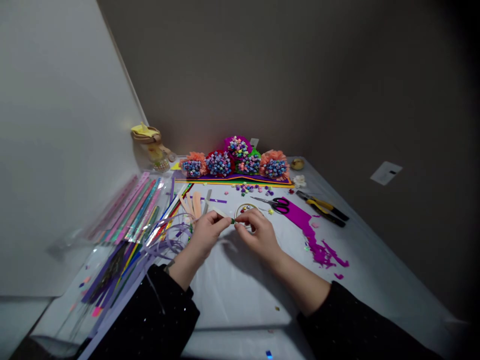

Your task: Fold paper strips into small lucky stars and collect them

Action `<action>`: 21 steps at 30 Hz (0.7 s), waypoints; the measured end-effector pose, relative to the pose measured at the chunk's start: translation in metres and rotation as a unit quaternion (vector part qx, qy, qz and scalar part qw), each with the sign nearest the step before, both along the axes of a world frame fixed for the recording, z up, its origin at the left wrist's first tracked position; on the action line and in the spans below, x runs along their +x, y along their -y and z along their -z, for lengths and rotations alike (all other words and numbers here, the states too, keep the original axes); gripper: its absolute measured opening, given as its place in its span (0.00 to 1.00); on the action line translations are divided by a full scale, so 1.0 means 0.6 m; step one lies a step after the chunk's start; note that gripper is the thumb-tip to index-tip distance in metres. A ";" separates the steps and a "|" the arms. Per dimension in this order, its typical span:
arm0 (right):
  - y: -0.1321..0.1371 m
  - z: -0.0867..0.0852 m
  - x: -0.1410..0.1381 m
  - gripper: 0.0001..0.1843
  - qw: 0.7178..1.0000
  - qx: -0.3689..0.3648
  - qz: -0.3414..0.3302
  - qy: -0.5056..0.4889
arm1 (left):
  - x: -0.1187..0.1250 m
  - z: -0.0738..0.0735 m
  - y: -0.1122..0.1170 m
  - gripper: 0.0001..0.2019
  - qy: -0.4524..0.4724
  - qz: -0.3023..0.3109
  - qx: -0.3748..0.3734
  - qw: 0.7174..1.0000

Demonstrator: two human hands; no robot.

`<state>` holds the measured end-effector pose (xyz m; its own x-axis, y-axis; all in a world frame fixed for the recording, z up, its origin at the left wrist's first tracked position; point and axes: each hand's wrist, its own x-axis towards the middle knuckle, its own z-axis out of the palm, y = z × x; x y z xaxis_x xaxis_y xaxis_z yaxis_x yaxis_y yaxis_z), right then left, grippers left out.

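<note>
Over the middle of the table, my left hand is closed in a pinch on a narrow pale paper strip with a small dark green end. My right hand meets it from the other side, thumb and forefinger pinching at that green end. The fingertips of both hands almost touch. Just behind my right hand sits a round shallow dish of small shiny pieces, partly covered by the fingers. Peach strips and a grey strip lie beyond my left hand.
Black scissors rest against magenta paper, with yellow-black pliers farther right. Folded stars lie before star-filled bouquets on coloured sheets. Packaged strips and curled lilac ribbon spread at left.
</note>
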<state>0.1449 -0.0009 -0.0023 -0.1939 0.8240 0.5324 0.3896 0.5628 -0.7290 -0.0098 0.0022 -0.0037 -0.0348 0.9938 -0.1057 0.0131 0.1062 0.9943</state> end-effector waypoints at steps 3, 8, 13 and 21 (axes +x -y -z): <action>-0.003 0.000 -0.002 0.06 0.993 -0.099 -0.014 -0.059 | -0.002 0.000 0.000 0.12 -0.036 0.018 0.023 0.999; -0.009 0.003 -0.005 0.09 0.971 -0.209 -0.021 -0.111 | 0.000 -0.005 0.003 0.11 -0.078 0.051 0.032 0.995; -0.014 0.004 -0.002 0.10 0.955 -0.260 -0.034 -0.137 | 0.003 -0.007 0.006 0.09 -0.055 0.064 0.040 0.996; -0.016 0.003 0.001 0.09 0.954 -0.259 -0.066 -0.136 | 0.004 -0.018 0.008 0.09 -0.024 0.075 -0.007 0.997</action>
